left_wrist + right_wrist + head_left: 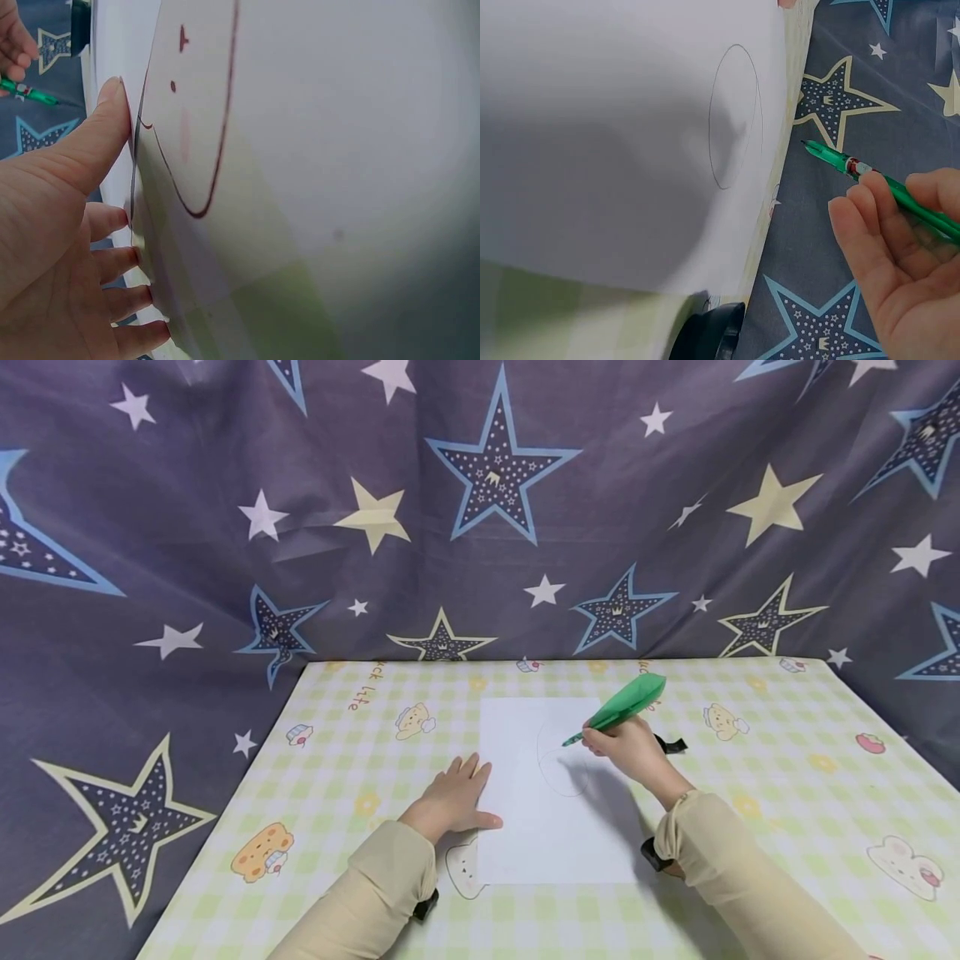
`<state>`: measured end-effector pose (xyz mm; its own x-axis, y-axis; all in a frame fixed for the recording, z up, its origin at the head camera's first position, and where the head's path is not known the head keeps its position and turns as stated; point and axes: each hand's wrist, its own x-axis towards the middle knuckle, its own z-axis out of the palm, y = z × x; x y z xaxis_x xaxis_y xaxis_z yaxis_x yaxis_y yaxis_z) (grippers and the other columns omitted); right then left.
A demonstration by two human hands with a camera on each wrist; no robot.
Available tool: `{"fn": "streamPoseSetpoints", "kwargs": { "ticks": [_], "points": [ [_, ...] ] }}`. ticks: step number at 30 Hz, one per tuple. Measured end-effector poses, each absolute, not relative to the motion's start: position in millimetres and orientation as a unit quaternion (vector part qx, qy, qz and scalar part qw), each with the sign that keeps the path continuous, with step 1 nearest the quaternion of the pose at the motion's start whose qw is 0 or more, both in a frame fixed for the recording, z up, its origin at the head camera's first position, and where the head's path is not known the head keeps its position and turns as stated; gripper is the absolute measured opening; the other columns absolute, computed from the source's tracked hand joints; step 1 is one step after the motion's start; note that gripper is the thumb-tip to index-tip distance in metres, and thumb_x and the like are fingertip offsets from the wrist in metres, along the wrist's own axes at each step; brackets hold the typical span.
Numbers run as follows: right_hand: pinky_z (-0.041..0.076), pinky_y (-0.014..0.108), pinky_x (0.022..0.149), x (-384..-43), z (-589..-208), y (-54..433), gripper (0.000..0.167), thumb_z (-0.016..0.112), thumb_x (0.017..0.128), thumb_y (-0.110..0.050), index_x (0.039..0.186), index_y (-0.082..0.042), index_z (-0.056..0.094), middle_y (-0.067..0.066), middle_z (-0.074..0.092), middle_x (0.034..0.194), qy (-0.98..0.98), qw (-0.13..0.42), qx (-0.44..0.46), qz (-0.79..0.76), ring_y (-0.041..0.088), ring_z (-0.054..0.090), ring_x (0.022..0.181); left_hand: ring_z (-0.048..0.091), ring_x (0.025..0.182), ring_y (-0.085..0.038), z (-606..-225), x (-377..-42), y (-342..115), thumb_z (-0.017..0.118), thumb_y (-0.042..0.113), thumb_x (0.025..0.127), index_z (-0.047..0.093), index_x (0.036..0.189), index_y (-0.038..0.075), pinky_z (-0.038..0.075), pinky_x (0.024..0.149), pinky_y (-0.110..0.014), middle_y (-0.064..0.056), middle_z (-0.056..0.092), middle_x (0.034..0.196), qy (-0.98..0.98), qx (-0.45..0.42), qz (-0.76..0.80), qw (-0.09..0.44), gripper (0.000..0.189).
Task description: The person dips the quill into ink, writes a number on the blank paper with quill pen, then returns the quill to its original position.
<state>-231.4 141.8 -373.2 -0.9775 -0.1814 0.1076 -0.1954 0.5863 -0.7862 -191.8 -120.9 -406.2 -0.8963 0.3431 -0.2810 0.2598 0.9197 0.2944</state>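
A white sheet of paper (525, 843) lies on the table, with thin dark curved lines on its upper right part. In the right wrist view these lines form a narrow oval outline (709, 120) and a short arc beside it. My right hand (633, 750) pinches a green pen (626, 702) with a broad leaf-shaped top. The pen's tip points down and left, close over the drawn lines. Spread fingers of my left hand (452, 797) rest at the paper's left edge, the thumb lying on the sheet. The left hand (67, 195) holds nothing.
A checked tablecloth (300, 777) with cartoon prints covers the table. Behind it hangs a dark curtain (465, 568) patterned with stars. Black straps show at the left wrist (426, 906) and the right wrist (656, 856).
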Motion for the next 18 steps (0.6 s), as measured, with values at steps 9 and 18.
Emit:
{"fn": "streamPoseSetpoints", "kwargs": {
  "ticks": [9, 18],
  "points": [
    [0.053, 0.033, 0.073, -232.7, -370.5, 149.8, 0.023, 0.055, 0.093, -0.014, 0.102, 0.005, 0.065, 0.012, 0.067, 0.085, -0.876, 0.011, 0.108, 0.470, 0.024, 0.065, 0.079, 0.012, 0.135, -0.039, -406.5, -191.0, -121.7, 0.066, 0.046, 0.081, 0.028, 0.144, 0.003, 0.017, 0.106, -0.052, -0.019, 0.017, 0.149, 0.965, 0.156, 0.131, 0.165, 0.085],
    [0.054, 0.031, 0.071, -232.1, -367.5, 161.9, 0.026, 0.055, 0.092, -0.012, 0.105, 0.010, 0.062, 0.018, 0.067, 0.089, -0.862, 0.012, 0.090, 0.498, 0.033, 0.065, 0.084, 0.011, 0.135, -0.038, -405.4, -190.7, -120.7, 0.066, 0.046, 0.081, 0.028, 0.144, 0.003, 0.016, 0.106, -0.052, -0.019, 0.016, 0.150, 0.964, 0.154, 0.136, 0.168, 0.085]
  ]
}}
